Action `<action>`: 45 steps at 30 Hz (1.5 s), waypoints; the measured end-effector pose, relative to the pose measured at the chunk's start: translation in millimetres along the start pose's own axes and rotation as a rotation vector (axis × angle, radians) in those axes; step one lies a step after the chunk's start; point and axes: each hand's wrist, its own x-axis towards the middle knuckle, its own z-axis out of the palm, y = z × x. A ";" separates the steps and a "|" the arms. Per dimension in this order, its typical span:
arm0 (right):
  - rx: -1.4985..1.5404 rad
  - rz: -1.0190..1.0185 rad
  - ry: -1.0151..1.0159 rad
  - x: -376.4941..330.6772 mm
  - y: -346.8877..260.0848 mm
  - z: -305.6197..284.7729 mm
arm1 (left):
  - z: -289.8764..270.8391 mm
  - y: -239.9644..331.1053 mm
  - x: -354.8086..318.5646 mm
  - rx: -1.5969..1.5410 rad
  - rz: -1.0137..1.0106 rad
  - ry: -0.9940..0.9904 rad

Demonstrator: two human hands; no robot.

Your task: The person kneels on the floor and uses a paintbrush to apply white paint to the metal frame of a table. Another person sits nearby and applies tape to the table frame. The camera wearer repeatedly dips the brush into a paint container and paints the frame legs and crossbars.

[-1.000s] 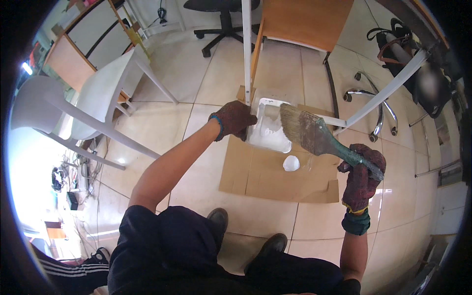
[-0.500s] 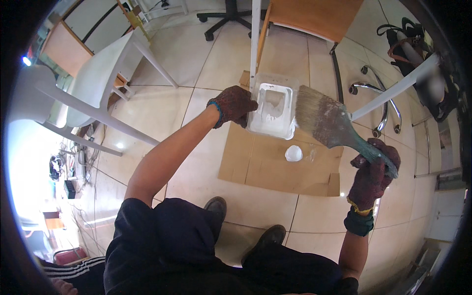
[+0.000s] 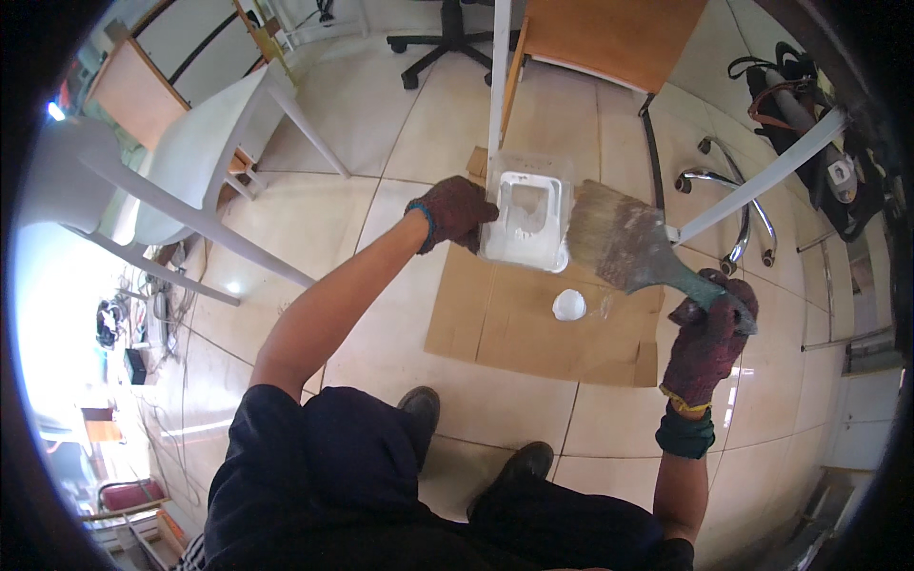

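Observation:
Gloved in dark red knit, my left hand [image 3: 455,215] is closed on the left side of a clear plastic tub [image 3: 569,176] with white paint [image 3: 522,249] inside. My right hand [image 3: 712,328], in a matching glove, grips the green handle of a wide paintbrush [image 3: 624,238]. The bristles point left and sit by the tub's right wall; whether they touch it I cannot tell. Beneath the tub, a flattened piece of cardboard [image 3: 514,333] lies on the tiled floor. On it rests a small round white lid-like thing [image 3: 569,305].
A white metal frame has an upright leg [image 3: 500,76] behind the tub and a bar [image 3: 762,176] at the right. White chairs [image 3: 181,181] stand at the left. Wheeled chair bases [image 3: 452,43] are at the back. A black bag [image 3: 795,124] hangs at the far right.
My right hand and the brush have shifted slightly left and down, with the brush handle tilted differently. The left hand keeps its hold on the tub. At the lower left, a striped sleeve has mostly gone.

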 end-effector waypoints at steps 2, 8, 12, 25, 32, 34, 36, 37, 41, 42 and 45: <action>-0.011 -0.028 -0.047 0.6 1.1 4.0 | -2.0 5.3 -0.4 0.506 0.307 0.085; -0.020 -0.194 -0.192 4.9 -11.1 -0.7 | -0.6 0.4 -4.4 0.293 0.178 0.065; 0.079 -0.209 -0.153 20.5 -25.3 8.8 | -14.7 9.1 -2.2 0.374 0.337 0.127; 0.055 -0.123 -0.191 22.7 -63.1 33.1 | -95.1 56.4 12.6 0.596 0.484 0.013; 0.155 -0.067 -0.281 16.6 -50.4 11.5 | -92.6 76.2 20.9 -0.158 -0.104 -0.060; 0.151 -0.026 -0.249 14.4 -51.5 10.9 | -91.2 75.1 21.8 0.150 0.092 -0.026; 0.108 0.015 -0.195 12.1 -54.9 14.4 | -92.1 78.6 17.5 0.225 0.150 -0.023; 0.106 0.014 -0.189 11.7 -57.2 12.4 | -100.2 94.6 7.2 0.144 0.123 -0.042; 0.138 0.016 -0.165 13.1 -61.5 18.6 | -98.7 90.6 7.5 0.501 0.345 -0.049; 0.149 0.016 -0.152 14.0 -61.2 20.1 | -95.6 88.1 8.7 0.368 0.305 -0.011; 0.039 0.048 -0.224 18.2 -55.0 16.5 | -83.6 75.2 14.3 0.100 0.269 0.078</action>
